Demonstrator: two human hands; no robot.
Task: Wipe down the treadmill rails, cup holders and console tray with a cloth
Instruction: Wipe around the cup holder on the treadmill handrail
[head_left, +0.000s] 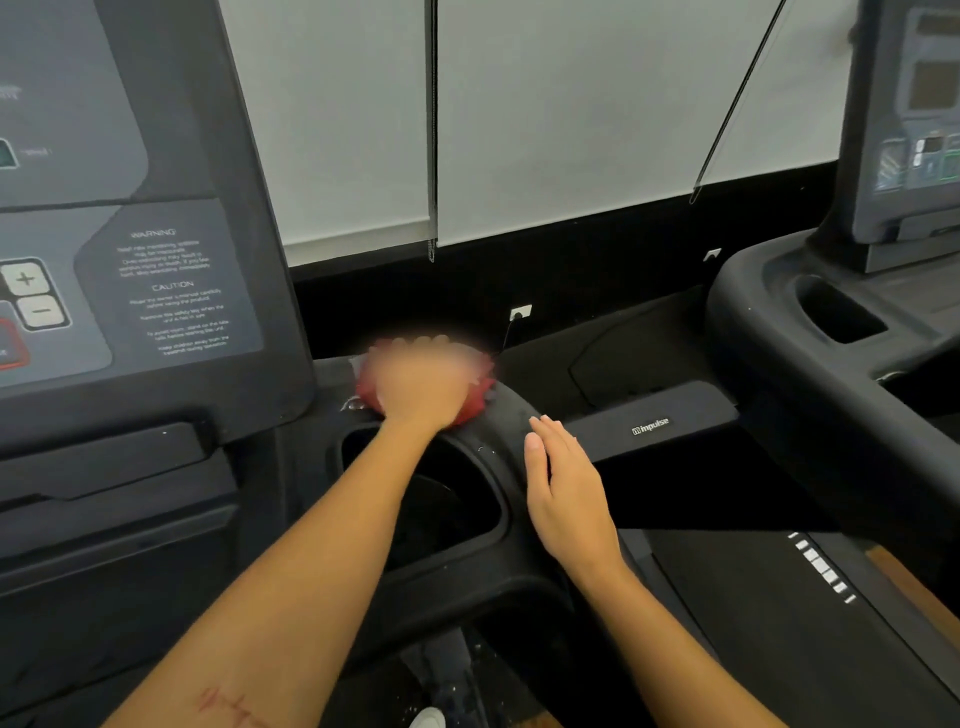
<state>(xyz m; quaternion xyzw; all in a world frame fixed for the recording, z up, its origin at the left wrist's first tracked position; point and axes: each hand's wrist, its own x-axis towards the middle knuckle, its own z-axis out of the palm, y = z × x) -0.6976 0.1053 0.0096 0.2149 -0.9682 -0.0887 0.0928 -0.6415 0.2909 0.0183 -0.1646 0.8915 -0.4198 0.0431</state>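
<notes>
I see a red cloth (475, 397) just beyond the black cup holder (457, 514); left of the cup holder, a grey console (171, 291) with white lettering and pale buttons (32, 296).

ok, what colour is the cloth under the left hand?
Red. The cloth shows in the head view, motion-blurred.

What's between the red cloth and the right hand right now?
Between the red cloth and the right hand lies only a short bare stretch of black curved rail; the cup holder opens just left of it. Head view.

Head view, down onto treadmill (156, 493)
</notes>
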